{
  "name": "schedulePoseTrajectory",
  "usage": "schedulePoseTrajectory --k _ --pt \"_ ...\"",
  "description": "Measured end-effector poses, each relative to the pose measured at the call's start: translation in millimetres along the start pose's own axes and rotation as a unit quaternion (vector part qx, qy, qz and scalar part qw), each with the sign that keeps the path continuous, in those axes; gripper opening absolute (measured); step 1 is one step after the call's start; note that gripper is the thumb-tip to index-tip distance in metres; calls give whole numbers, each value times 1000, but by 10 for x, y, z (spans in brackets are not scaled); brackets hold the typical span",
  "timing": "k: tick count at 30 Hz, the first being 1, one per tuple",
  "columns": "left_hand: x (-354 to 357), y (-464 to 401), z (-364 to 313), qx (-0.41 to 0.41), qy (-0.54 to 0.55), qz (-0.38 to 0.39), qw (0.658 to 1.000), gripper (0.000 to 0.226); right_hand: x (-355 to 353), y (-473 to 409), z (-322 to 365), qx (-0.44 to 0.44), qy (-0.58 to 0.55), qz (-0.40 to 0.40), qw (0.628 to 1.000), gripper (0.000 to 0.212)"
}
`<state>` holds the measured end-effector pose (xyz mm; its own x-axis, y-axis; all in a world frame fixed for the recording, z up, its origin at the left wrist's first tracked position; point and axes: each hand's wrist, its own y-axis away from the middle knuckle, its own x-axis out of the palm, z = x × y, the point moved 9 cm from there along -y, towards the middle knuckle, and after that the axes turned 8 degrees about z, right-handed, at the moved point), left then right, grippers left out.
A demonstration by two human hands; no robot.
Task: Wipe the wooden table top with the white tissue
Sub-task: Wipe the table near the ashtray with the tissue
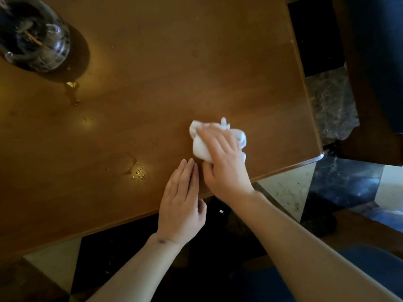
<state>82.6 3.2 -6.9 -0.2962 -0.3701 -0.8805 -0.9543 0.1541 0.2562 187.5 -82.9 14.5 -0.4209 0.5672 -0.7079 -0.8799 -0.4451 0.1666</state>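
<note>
Bare forearms reach in from below toward the table (141, 62), its wooden top filling most of the view. Beyond the left hand (182, 199), far off toward the top left corner, stands a glass vase (37, 35). That left hand lies flat at the near edge, fingers straight and pressed together, holding nothing. Just beside it, the right hand (224, 162) presses down on the tissue (201, 149), fingers spread over the crumpled white wad, which sticks out past the fingertips. Small wet spots (137, 170) glisten just left of the left hand.
</note>
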Motion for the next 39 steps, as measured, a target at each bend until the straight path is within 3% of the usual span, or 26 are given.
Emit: schedulePoseTrajectory --k 3,9,12,14,17,20,24,28,30,33,36,39 --pt "14 -9 20 0 -9 11 1000 89 -86 402 -180 6 34 20 999 52" --pt "118 -23 4 9 -38 20 999 80 -1103 46 -1108 227 48 -119 965 67" --pt "147 -4 22 5 -50 24 998 84 -935 -409 -835 173 49 -101 978 67" --pt "130 -11 23 4 -48 25 999 83 -613 -398 -553 110 45 -49 992 67" --pt "93 -8 8 1 -44 19 999 80 -124 127 -206 30 48 47 997 63" --pt "97 0 20 4 -64 27 998 83 13 789 -225 19 42 94 995 61" --pt "109 -15 42 3 -87 36 996 88 -576 1040 -812 140 11 2 990 65" --pt "88 -19 12 9 -94 16 995 83 -1127 429 -1229 248 -1 -108 963 65" --pt "80 -16 11 8 -98 15 995 86 -1172 -30 -1154 228 6 -125 966 63" --pt "75 -22 14 8 -97 21 995 93 -843 -426 -724 146 13 -91 985 66" --pt "70 -10 16 8 -87 20 996 91 -237 -119 -194 50 -15 3 999 61" --pt "59 -2 18 8 -77 19 997 84 53 513 -79 29 -20 69 997 56"
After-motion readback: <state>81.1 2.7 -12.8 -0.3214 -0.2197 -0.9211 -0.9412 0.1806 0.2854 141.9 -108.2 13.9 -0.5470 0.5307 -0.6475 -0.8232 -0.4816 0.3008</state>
